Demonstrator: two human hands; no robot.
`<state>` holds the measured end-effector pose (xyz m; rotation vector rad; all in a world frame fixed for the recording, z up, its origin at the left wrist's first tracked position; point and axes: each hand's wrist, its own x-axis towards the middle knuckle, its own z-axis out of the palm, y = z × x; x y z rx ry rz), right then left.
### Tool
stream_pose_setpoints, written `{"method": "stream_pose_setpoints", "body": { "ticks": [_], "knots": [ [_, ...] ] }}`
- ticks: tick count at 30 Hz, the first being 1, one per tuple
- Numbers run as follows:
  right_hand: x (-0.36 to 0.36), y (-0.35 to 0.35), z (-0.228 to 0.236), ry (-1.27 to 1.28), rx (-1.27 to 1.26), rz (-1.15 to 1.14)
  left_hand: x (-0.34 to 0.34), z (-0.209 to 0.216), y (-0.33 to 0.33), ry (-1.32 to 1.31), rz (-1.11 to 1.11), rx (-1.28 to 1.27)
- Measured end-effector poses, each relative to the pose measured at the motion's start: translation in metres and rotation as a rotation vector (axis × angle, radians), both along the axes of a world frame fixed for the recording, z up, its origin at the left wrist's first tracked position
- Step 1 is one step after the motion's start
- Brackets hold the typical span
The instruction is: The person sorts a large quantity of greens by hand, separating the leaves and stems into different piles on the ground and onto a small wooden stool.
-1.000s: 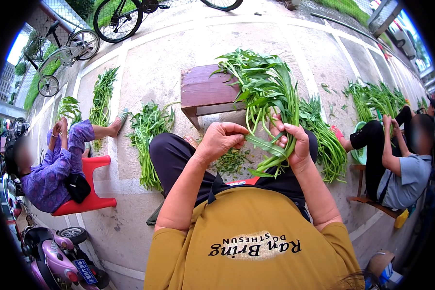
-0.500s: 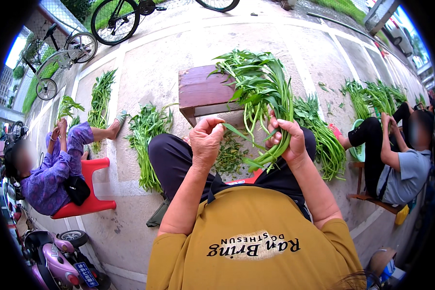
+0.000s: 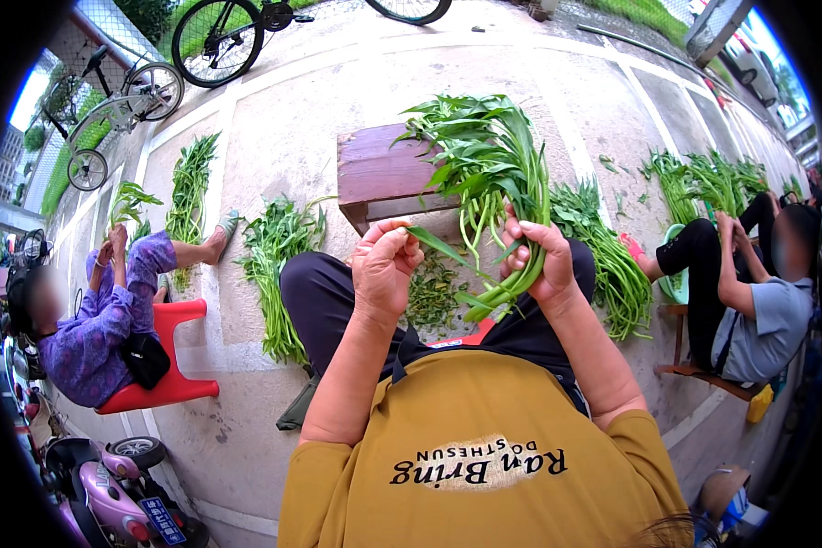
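My right hand [image 3: 548, 265] is wrapped round the stems of a bunch of water spinach [image 3: 507, 151]. The leafy tops of the bunch arch away from me and rest partly on a low brown wooden stool [image 3: 382, 169]. Between thumb and forefinger, my left hand [image 3: 383, 274] pinches the tip of a long narrow green leaf [image 3: 440, 245]. That leaf reaches across toward the cut stems by my right hand; where its other end joins is hard to make out. Below and between my hands lies a scatter of picked leaf scraps [image 3: 432, 294] on the ground.
Heaps of water spinach lie left [image 3: 279, 265] and right [image 3: 603, 260] of my knees. One person sits on a red plastic stool [image 3: 175, 342] at left, another on a wooden stool [image 3: 703, 374] at right by a green basin [image 3: 676, 274]. Bicycles [image 3: 217, 41] stand beyond.
My left hand has shifted slightly left and down, drawing the pinched leaf out a little longer. The bunch in my right hand has moved slightly left.
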<state>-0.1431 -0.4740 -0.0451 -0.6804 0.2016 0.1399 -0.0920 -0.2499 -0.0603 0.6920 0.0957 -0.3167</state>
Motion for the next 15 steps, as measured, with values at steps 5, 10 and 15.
{"method": "stream_pose_setpoints", "body": {
  "ticks": [5, 10, 15],
  "knots": [
    [-0.002, -0.001, -0.002, -0.025, 0.081, -0.029, -0.003, 0.004, 0.003, -0.324, 0.096, 0.494],
    [-0.004, -0.005, -0.006, 0.005, 0.09, -0.044, 0.002, 0.014, 0.006, -0.685, 0.245, 0.984],
    [-0.004, -0.003, -0.006, 0.014, 0.058, -0.013, 0.0, 0.02, 0.004, -0.407, 0.143, 0.652]
  ]
}}
